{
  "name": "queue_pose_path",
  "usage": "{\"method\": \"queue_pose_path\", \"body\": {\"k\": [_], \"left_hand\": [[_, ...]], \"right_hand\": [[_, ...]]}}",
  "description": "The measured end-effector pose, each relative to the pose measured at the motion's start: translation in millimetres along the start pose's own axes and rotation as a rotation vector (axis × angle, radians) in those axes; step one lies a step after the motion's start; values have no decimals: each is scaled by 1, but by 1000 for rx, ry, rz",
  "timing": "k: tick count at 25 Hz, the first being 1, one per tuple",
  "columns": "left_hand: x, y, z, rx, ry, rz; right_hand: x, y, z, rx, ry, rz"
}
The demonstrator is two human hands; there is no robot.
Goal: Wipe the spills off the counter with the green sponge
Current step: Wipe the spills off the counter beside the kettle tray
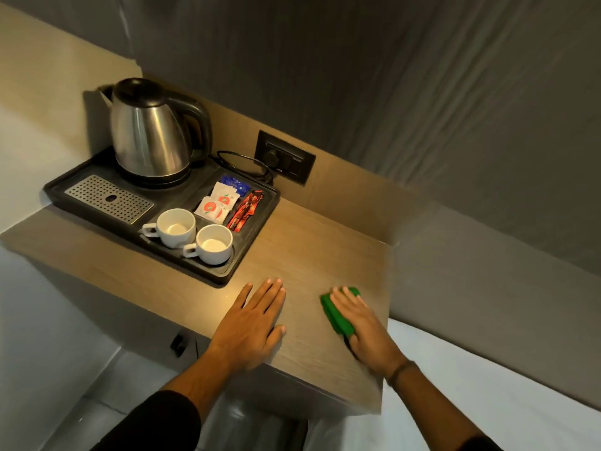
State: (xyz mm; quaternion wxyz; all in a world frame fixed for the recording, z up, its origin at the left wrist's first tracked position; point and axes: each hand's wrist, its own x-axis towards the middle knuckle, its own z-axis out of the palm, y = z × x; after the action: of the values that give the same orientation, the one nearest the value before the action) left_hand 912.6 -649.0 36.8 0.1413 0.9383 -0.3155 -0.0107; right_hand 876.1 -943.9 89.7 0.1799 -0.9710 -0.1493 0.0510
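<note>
Right grip (364, 330) presses flat atop green sponge (336, 317); left grip (257, 317) spread on counter (309, 249).

We find the tray (208, 271) at the counter's (309, 242) rear left, our left hand (253, 317) before it, the sponge (338, 315) rightward under our right hand (364, 327).

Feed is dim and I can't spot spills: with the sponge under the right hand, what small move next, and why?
Probably slide the green sponge left across the bare counter toward the left hand: the right hand lies flat on it near the counter's right edge, and no spill shows clearly.
</note>
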Motion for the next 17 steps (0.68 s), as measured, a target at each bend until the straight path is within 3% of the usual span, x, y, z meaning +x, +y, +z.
{"method": "queue_pose_path", "body": {"k": [3, 6, 8, 14, 17], "left_hand": [[0, -3, -3, 5, -3, 33], [0, -4, 2, 17, 3, 0], [-2, -6, 3, 27, -10, 7], [-1, -5, -2, 28, -48, 8], [-2, -5, -6, 33, -62, 5]], "right_hand": [[16, -50, 4, 94, 121, 216], [-23, -76, 40, 48, 3, 23], [-62, -69, 45, -3, -11, -10], [-7, -70, 18, 75, 212, 393], [3, -103, 45, 102, 168, 295]]}}
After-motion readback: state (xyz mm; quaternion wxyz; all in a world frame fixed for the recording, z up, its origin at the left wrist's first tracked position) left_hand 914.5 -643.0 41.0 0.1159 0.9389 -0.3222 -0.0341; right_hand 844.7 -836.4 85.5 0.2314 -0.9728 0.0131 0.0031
